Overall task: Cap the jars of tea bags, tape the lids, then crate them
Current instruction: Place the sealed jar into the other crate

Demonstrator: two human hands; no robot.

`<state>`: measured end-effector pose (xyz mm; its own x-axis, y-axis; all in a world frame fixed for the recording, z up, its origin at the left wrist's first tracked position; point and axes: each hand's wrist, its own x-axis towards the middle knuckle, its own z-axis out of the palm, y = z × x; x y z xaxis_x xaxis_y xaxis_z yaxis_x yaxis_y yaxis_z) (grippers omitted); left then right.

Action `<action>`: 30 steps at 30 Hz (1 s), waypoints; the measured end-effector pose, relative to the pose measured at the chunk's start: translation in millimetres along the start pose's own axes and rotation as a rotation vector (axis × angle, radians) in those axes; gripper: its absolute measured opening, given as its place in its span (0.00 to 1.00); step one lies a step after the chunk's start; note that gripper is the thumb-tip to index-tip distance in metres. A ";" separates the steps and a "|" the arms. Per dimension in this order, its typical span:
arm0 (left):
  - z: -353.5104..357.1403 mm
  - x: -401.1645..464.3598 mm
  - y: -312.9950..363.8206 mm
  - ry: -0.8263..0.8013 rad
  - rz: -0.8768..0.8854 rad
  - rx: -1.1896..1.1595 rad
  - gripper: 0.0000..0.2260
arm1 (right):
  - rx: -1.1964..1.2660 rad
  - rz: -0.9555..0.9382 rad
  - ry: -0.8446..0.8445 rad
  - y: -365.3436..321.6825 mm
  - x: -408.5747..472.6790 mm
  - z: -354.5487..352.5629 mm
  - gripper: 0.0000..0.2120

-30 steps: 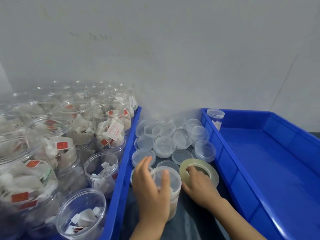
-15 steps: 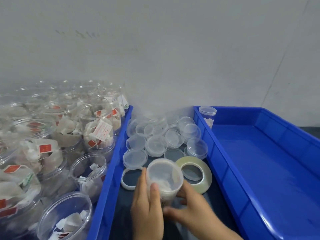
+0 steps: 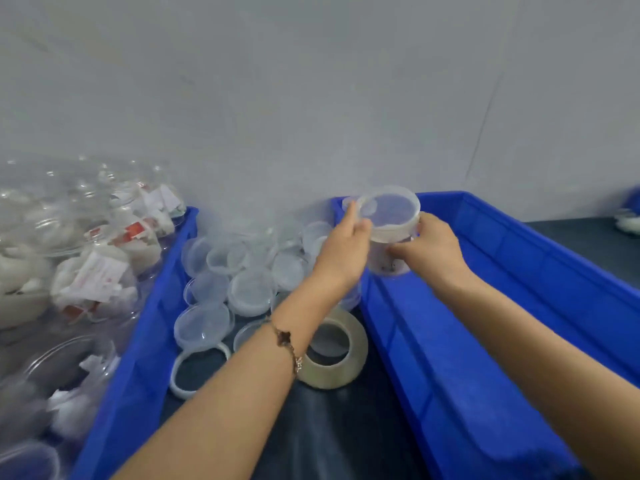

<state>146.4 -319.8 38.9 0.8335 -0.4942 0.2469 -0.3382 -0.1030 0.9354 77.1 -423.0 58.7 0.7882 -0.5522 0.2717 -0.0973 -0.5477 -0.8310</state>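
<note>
Now crating | both hands, left hand (image 3: pixel 348 242) and right hand (image 3: pixel 433 247), gripped capped jar (image 3: pixel 389 230) upper centre | best lowered upright into blue crate (image 3: pixel 519 306) far corner

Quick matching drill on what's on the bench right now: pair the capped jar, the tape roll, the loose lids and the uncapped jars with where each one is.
Things:
1. capped jar
2. tape roll
3. loose lids
4. uncapped jars

Places:
A. in the left blue crate
B. heaped between the crates
C. held in both hands over the right blue crate
D. flat on the dark table, nearer than the lids

Pairs: 1-C, 2-D, 3-B, 4-A
</note>
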 end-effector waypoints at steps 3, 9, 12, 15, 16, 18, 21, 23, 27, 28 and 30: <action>20.8 27.5 -15.6 -0.108 -0.014 -0.076 0.22 | 0.217 0.134 0.009 33.3 41.8 0.3 0.10; 44.9 82.2 -37.2 -0.181 -0.007 0.148 0.35 | 0.365 0.176 0.017 78.0 93.8 12.3 0.15; 52.8 104.6 -43.2 -0.153 -0.025 0.138 0.36 | 0.283 0.146 0.068 93.4 118.5 20.7 0.17; 54.6 118.9 -60.9 -0.141 -0.074 0.433 0.35 | 0.219 0.196 0.021 112.0 133.8 37.3 0.16; 53.7 121.5 -69.1 -0.139 -0.099 0.539 0.34 | 0.250 0.219 -0.011 119.1 135.7 44.4 0.15; 51.0 125.4 -87.4 -0.163 -0.124 0.667 0.32 | 0.313 0.241 -0.068 132.7 136.9 58.6 0.16; 46.8 129.7 -106.3 -0.238 -0.093 0.734 0.30 | 0.322 0.238 -0.118 147.6 140.6 75.7 0.19; 45.2 134.2 -112.2 -0.243 -0.067 0.756 0.29 | 0.320 0.229 -0.130 152.2 147.4 80.4 0.20; 46.6 135.6 -114.6 -0.223 -0.020 0.854 0.30 | 0.270 0.198 -0.211 153.8 155.0 82.2 0.21; 47.2 134.4 -114.7 -0.221 -0.010 0.858 0.31 | 0.265 0.187 -0.241 154.4 154.1 82.6 0.22; 46.8 131.2 -113.7 -0.236 -0.001 0.844 0.31 | 0.247 0.172 -0.283 154.5 151.1 82.9 0.25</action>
<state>273.8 -413.4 -46.9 0.7533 -0.6500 0.1003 -0.6258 -0.6616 0.4130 231.5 -538.9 -68.9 0.9126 -0.4088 0.0031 -0.1207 -0.2766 -0.9534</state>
